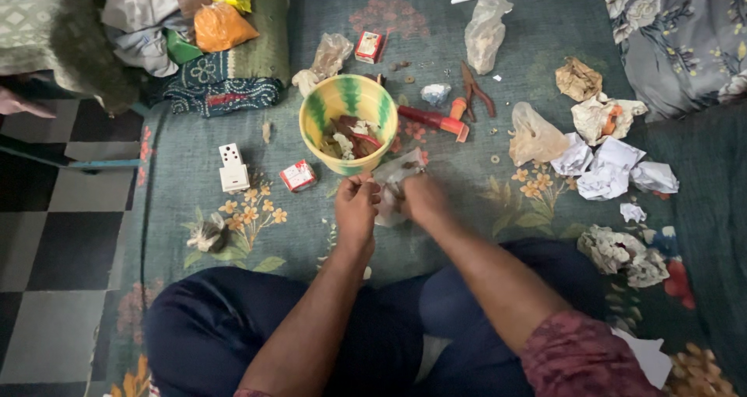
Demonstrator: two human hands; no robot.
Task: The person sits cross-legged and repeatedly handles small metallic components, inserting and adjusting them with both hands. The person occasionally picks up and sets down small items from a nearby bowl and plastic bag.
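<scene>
My left hand (355,208) and my right hand (421,197) meet just in front of a yellow and green striped bowl (319,111). Both hands pinch a crumpled white wrapper or small plastic packet (391,178) between them. The bowl holds dark red and brown scraps with bits of white. A small red and white box (298,175) lies to the left of my left hand. What is inside the wrapper is hidden.
I sit cross-legged on a teal floral carpet (233,226). A white plug adapter (233,167), pliers (473,88), a red tool (433,121), clear plastic bags (485,30) and crumpled white papers (607,167) lie around. Cloth and packets pile at the back left (187,31). Checkered floor (54,234) lies left.
</scene>
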